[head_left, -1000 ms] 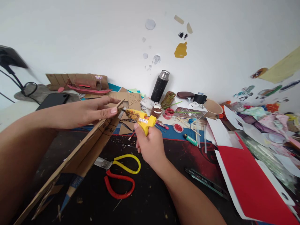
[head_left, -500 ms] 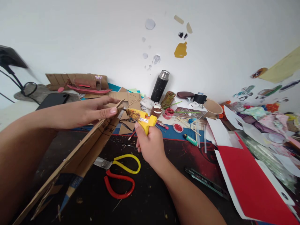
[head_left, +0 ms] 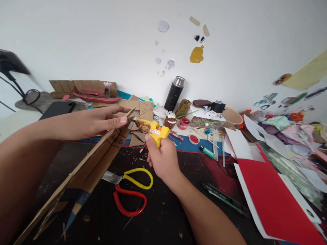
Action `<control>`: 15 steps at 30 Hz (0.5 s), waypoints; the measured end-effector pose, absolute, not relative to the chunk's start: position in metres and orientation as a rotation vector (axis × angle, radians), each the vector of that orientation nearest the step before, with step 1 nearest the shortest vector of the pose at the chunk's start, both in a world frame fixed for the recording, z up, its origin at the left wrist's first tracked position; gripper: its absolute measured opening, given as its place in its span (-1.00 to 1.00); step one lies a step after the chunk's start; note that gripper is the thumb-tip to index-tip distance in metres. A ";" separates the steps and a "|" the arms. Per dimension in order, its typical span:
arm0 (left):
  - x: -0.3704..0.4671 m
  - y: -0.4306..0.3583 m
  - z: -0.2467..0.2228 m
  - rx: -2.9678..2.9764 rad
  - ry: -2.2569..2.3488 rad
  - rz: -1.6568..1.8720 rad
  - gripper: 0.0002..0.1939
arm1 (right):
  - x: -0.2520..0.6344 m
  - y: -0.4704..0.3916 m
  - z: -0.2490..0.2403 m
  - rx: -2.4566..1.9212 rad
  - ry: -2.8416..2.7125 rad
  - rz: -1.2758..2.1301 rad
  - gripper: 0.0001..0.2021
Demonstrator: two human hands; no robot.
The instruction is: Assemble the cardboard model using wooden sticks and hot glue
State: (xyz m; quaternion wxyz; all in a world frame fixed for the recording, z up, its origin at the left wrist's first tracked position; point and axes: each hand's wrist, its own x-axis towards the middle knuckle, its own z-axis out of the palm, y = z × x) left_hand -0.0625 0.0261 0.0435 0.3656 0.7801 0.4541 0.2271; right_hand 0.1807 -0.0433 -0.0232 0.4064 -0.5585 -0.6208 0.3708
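At the far end of the cardboard (head_left: 102, 160), the left thumb lies against the upper edge while the other fingers reach over to the far side, so the left hand (head_left: 107, 119) has the piece between them. The right hand (head_left: 165, 156) is closed around the handle of the yellow glue gun (head_left: 153, 131), its thumb along the back of the grip. The gun's dark, stained nozzle points left at that same end, just beside the left thumb; whether it touches is too small to tell.

The cardboard slants from there down toward the near left, standing on edge, with blue marks on its near part. Right beside it, scissors (head_left: 114, 178) with one yellow and one red handle lie on the black mat (head_left: 163, 214). Farther right are a cutter (head_left: 224, 198) and a red sheet (head_left: 270, 183). Beyond the gun stand a brown jar (head_left: 170, 120) and a red jar (head_left: 183, 124), with a green lighter (head_left: 208, 152) nearer on the right. Behind, a black flask (head_left: 174, 95) stands near the wall (head_left: 102, 41); a model boat (head_left: 98, 98) sits at left, near a phone (head_left: 58, 110).
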 end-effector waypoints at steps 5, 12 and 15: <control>-0.065 0.027 0.042 2.045 1.161 0.559 -0.25 | 0.181 -0.045 -0.025 -1.414 -1.578 0.923 -0.41; -0.065 0.027 0.040 1.963 1.211 0.599 -0.24 | 0.180 -0.045 -0.025 -1.442 -1.582 0.922 -0.42; -0.066 0.028 0.039 1.965 1.211 0.594 -0.22 | 0.180 -0.046 -0.025 -1.445 -1.583 0.921 -0.44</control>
